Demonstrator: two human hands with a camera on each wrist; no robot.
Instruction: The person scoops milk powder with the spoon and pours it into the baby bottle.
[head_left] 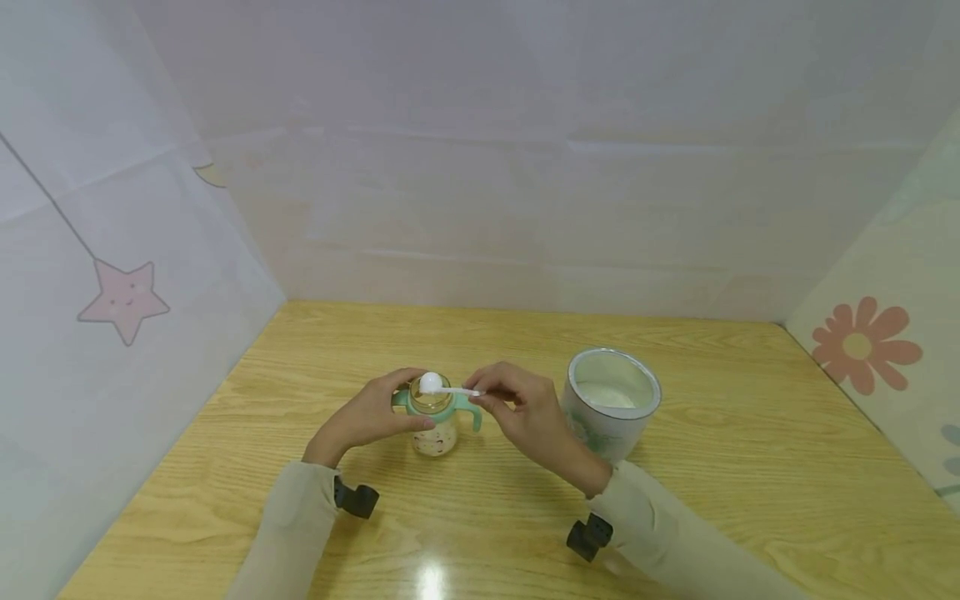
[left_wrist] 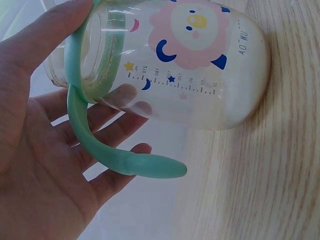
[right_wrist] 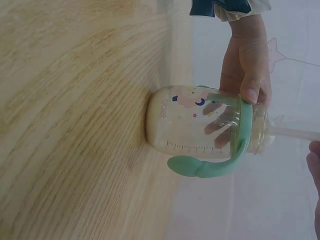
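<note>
A clear baby bottle with a mint-green collar and two handles stands upright and uncapped on the wooden table. White powder or milky contents show at its bottom in the left wrist view. My left hand grips the bottle around its neck, thumb on the near side and fingers behind. Over the open mouth lies the bowl of a white scoop, its handle pointing right. My right hand pinches the end of that handle. Whether powder is still in the bowl, I cannot tell.
To the right of the right hand stands an open white canister with pale powder inside, close to the right forearm. The wooden table meets printed cloth walls at the back and both sides.
</note>
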